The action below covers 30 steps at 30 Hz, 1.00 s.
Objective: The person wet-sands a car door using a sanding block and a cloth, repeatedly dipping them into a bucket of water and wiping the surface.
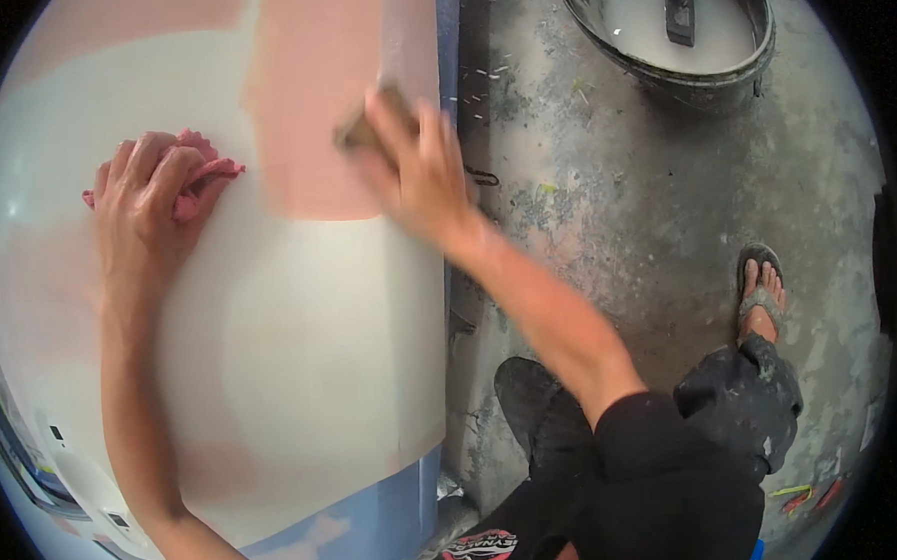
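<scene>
Right hand (pixel 414 171) motion-blurred over a half-hidden sanding block (pixel 362 132); pink rag (pixel 202 173) mostly covered.

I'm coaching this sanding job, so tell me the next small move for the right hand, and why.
Probably draw the right hand with its sanding block back down across the pink filler patch. The block sits near the patch's right edge on the pale panel, and the hand is blurred mid-stroke. The left hand presses a pink rag on the panel.
</scene>
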Tool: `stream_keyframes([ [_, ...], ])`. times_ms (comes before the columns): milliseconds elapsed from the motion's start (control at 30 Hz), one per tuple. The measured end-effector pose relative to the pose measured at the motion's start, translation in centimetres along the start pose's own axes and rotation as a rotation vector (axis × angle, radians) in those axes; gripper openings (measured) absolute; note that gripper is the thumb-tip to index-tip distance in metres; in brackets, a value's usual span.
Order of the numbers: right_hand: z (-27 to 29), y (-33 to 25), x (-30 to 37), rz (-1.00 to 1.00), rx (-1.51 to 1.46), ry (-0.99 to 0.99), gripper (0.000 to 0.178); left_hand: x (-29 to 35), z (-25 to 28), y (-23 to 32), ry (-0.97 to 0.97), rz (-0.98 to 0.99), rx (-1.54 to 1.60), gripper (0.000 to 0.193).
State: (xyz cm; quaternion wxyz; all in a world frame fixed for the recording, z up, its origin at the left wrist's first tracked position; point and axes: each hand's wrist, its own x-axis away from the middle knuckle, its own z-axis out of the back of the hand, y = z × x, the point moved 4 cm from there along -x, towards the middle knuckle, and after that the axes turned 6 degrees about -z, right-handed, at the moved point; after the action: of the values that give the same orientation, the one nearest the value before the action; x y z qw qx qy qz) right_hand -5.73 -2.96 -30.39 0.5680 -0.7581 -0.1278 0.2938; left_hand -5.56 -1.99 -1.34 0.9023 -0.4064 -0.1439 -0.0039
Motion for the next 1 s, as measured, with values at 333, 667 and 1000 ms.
stream_keyframes([
  [333,0.3,4.5,-11.1,-0.163,0.122,0.088,0.065,-1.0,0.1,0.1,0.027,-0.045,0.011,0.027],
  [667,0.4,1.5,5.9,0.138,-0.010,-0.003,0.074,-0.1,-0.6,0.0,-0.047,0.050,0.029,0.019],
  [1000,0.0,2.0,3.6,0.040,-0.115,0.072,0.061,0.1,0.3,-0.2,-0.053,0.058,0.018,0.019],
])
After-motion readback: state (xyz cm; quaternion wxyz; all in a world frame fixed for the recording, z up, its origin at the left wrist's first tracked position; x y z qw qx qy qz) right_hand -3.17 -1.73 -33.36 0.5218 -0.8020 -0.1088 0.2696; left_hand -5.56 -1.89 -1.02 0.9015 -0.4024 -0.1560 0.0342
